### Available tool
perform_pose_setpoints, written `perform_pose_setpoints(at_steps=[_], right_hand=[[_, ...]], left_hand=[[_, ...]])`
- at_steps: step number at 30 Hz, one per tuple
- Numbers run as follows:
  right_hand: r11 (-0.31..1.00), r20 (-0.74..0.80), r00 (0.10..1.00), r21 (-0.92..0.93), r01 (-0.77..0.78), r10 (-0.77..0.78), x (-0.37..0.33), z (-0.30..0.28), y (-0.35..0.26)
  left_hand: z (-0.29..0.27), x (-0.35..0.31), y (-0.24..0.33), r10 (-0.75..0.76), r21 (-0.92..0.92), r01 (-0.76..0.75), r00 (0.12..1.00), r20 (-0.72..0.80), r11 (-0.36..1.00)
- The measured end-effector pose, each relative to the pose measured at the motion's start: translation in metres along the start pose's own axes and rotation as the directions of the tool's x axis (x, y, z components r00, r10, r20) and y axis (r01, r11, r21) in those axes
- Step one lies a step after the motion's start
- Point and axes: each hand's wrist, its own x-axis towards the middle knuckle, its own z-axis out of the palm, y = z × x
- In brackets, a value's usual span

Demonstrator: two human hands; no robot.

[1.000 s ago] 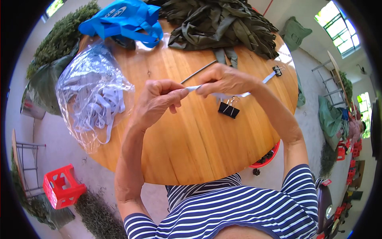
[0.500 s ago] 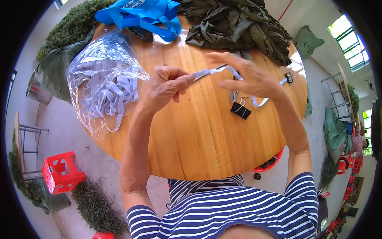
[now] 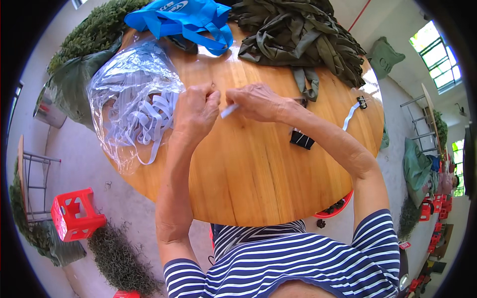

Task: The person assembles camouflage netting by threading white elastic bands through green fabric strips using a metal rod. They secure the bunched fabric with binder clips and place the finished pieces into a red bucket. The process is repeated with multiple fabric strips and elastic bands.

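Observation:
Over the middle of the round table, both of my hands are closed and close together. My right hand (image 3: 256,102) grips a white elastic band (image 3: 229,111), whose short pale end sticks out below its fingers. Just to the left, my left hand (image 3: 198,110) is curled into a fist, and its fingers hide whatever is in it. Under my right forearm lies a large black binder clip (image 3: 301,139), partly covered. A smaller binder clip (image 3: 362,102) near the right edge holds a white elastic strip (image 3: 351,116) that runs toward my forearm.
A clear plastic bag (image 3: 134,64) full of white elastic lies left on the wooden table (image 3: 248,184). A blue bag (image 3: 181,20) and dark green cloth (image 3: 298,39) cover the far side. Red stool (image 3: 77,214) at left, red basin (image 3: 338,207) under the front edge.
My right hand has moved left, closing from spread fingers onto the band beside my left hand. The left hand has curled tighter. The band no longer shows stretched between the hands.

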Motion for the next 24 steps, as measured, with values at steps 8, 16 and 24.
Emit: perform_pose_setpoints(at_steps=[8,16,24], right_hand=[[0.987,-0.457,0.874,-0.075,0.145,-0.164,-0.012,-0.053,-0.011],[0.959,-0.304,0.931,0.252,-0.127,0.203,-0.082,-0.106,-0.05],[0.526,-0.219,0.828,0.844,-0.104,0.516,-0.177,-0.128,0.018]], left_hand=[[0.02,-0.005,0.033,-0.126,-0.797,-0.061,0.978,-0.169,0.601],[-0.056,-0.011,0.081,0.086,-0.492,-0.645,0.653,-0.753,0.585],[-0.035,-0.075,0.086,0.012,-0.71,0.027,0.999,0.049,0.703]])
